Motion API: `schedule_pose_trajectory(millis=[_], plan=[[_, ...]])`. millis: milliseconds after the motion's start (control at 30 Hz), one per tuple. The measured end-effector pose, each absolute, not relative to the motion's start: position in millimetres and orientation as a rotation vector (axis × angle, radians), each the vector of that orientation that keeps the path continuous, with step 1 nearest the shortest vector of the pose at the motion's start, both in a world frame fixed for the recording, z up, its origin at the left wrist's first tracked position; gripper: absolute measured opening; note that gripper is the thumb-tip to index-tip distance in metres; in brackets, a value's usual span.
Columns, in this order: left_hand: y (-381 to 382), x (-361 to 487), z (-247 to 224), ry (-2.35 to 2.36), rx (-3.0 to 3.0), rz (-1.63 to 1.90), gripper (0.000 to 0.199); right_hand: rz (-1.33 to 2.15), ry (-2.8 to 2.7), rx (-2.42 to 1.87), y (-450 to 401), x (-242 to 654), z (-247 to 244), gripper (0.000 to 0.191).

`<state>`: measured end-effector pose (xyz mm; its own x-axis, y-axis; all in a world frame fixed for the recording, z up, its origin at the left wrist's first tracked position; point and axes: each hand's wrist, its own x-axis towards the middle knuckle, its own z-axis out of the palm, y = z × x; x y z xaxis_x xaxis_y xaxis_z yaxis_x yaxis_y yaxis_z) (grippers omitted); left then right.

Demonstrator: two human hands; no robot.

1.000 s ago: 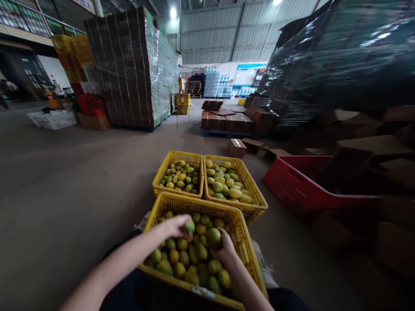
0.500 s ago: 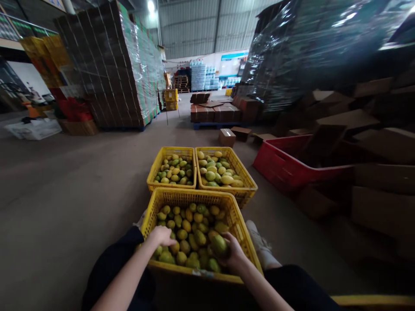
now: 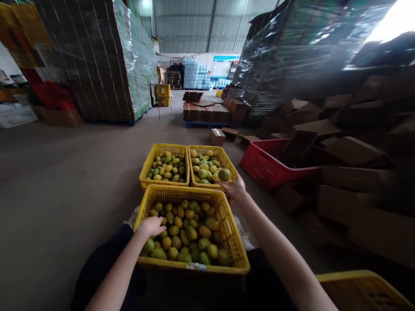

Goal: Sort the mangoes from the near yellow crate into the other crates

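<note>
Three yellow crates of green and yellow mangoes stand on the floor before me. My right hand (image 3: 236, 189) reaches over the front rim of the far right crate (image 3: 231, 166) and grips a green mango (image 3: 224, 174), its palm beneath the fruit. Over the left side of the near crate (image 3: 191, 190) rests my left hand (image 3: 153, 226), fingers stretched toward the mangoes (image 3: 183, 235) inside; it appears to hold nothing. The far left crate (image 3: 147, 166) adjoins the far right one and also contains mangoes.
A red crate (image 3: 272, 170) stands to the right, beside heaped cardboard boxes (image 3: 350, 185). Another yellow crate (image 3: 359, 278) shows at lower right. Wrapped pallet stacks (image 3: 97, 65) rise beyond, with flattened cartons (image 3: 207, 113) on a pallet.
My right hand has lifted the green mango from the near crate and carried it forward to the far right crate. My left hand stays over the near crate; the view has shifted right.
</note>
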<state>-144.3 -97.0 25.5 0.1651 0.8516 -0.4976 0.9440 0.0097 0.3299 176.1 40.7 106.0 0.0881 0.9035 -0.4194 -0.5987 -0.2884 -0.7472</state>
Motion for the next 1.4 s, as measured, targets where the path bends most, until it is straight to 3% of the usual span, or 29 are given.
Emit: schedule_pose_trajectory(millis=[67, 133, 233, 367, 467, 833, 1167, 1400], plan=[[-96.0, -143.0, 23.8, 1.703, 1.833, -0.186, 0.05, 1.521, -0.328, -1.172, 65.4, 184.2, 125.2, 0.028], [-95.1, -141.8, 23.8, 1.704, 1.823, -0.168, 0.05, 1.559, -0.296, -1.239, 65.8, 186.3, 126.4, 0.027], [-94.6, -141.5, 23.5, 1.709, 1.817, -0.153, 0.051, 1.701, -0.255, -1.302, 31.7, 180.9, 100.3, 0.021], [-94.5, -140.9, 17.6, 1.696, 1.804, -0.183, 0.052, 1.842, -0.145, -1.327, -19.8, 169.3, 64.1, 0.031], [-94.2, -138.0, 7.6, 1.668, 1.779, -0.232, 0.048, 1.874, -0.096, -1.261, -36.8, 165.1, 63.0, 0.034], [-118.1, -129.7, -75.7, 1.619, 1.518, -0.385, 0.019, 1.879, -0.044, -0.948, -60.3, 167.1, 86.2, 0.046], [-78.7, -65.9, -140.2, 1.785, 1.67, -0.259, 0.054, 1.871, -0.031, -0.929, -70.3, 174.8, 92.5, 0.032], [-63.6, -29.4, -172.7, 1.802, 1.818, -0.424, 0.073, 1.887, -0.114, -0.873, -73.3, 183.1, 91.5, 0.023]])
